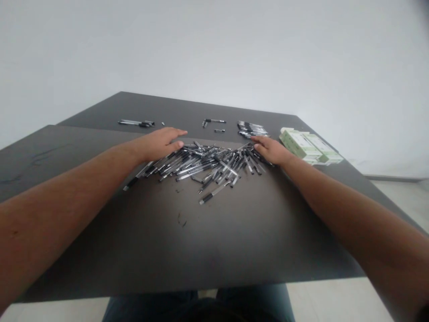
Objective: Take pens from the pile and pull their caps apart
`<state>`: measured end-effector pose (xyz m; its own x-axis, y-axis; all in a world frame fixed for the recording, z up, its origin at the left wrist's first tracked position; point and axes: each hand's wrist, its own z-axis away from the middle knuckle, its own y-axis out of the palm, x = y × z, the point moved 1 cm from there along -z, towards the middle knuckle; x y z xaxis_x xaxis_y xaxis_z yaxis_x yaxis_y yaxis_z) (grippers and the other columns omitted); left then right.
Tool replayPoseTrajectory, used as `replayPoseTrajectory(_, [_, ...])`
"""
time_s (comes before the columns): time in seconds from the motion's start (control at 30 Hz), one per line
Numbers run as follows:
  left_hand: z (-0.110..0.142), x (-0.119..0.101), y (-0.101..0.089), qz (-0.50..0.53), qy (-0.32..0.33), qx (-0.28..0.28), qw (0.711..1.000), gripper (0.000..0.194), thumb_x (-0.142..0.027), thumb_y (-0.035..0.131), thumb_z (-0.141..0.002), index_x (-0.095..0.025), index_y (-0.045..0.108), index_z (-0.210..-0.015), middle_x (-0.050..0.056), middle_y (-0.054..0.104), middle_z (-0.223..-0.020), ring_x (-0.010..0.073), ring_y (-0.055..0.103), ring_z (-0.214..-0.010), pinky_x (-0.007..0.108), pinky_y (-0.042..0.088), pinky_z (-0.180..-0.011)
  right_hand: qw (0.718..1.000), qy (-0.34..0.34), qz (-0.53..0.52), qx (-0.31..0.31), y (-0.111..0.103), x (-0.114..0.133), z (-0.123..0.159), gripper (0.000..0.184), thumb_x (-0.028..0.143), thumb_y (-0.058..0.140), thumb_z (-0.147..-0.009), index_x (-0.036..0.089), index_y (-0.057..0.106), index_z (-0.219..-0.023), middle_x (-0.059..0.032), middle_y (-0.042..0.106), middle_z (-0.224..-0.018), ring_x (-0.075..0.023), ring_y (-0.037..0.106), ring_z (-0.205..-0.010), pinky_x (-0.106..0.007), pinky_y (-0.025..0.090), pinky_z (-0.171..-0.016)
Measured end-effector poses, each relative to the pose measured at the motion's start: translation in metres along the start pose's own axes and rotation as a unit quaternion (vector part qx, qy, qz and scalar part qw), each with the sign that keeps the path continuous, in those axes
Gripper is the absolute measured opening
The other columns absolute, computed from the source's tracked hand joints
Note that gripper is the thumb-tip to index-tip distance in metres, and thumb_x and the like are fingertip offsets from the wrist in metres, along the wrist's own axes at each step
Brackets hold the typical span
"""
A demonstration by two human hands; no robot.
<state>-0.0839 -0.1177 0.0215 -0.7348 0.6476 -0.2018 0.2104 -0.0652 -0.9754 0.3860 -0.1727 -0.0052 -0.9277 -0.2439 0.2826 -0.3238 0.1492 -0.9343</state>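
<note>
A heap of clear pens with black grips [201, 163] lies spread across the middle of the dark table. At its left end rests my left hand [164, 142], fingers stretched out and thumb apart, touching or just over the pens. My right hand [270, 150] is at the heap's right end, fingers extended toward the middle, with nothing visibly held. Some pens under both hands are hidden. One pen [214, 194] sticks out from the front of the heap toward me.
Behind my right hand lies a neat bundle of pens [252, 129]. Two green and white boxes [311, 146] lie at the right. A few pens [136, 123] are at the far left, and pen parts [214, 120] at the back middle. The dark table [208, 250] meets a white wall.
</note>
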Motion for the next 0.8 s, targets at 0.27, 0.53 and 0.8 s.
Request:
replayPoseTrajectory(0.27, [-0.025, -0.025, 0.017, -0.001, 0.043, 0.04, 0.998, 0.08, -0.055, 0.033, -0.112, -0.012, 0.05, -0.177, 0.019, 0.055, -0.18, 0.0309, 0.051, -0.168, 0.049, 0.035, -0.142, 0.996, -0.072, -0.021, 0.044, 0.011, 0.019, -0.007, 0.051, 0.032, 0.055, -0.111, 0.02, 0.074, -0.157, -0.0136, 0.075, -0.163, -0.0313, 0.067, -0.155, -0.056, 0.046, -0.136])
replayPoseTrajectory(0.53, [-0.019, -0.049, 0.02, 0.003, 0.072, 0.052, 0.996, 0.074, -0.049, 0.039, -0.111, -0.009, 0.057, -0.171, 0.022, 0.061, -0.174, 0.0338, 0.056, -0.163, 0.051, 0.04, -0.14, 0.993, -0.101, -0.04, 0.056, 0.011, 0.036, 0.007, 0.05, 0.036, 0.053, -0.113, 0.017, 0.075, -0.154, -0.0168, 0.076, -0.16, -0.0345, 0.069, -0.152, -0.056, 0.048, -0.135])
replayPoseTrajectory(0.8, [-0.009, -0.066, 0.023, 0.012, 0.104, 0.045, 0.994, 0.072, -0.05, 0.041, -0.112, -0.011, 0.056, -0.171, 0.021, 0.064, -0.171, 0.0342, 0.058, -0.161, 0.051, 0.042, -0.139, 0.989, -0.129, -0.048, 0.057, 0.014, 0.053, 0.024, 0.047, 0.039, 0.058, -0.112, 0.022, 0.075, -0.152, -0.0141, 0.079, -0.155, -0.0356, 0.07, -0.149, -0.059, 0.049, -0.133])
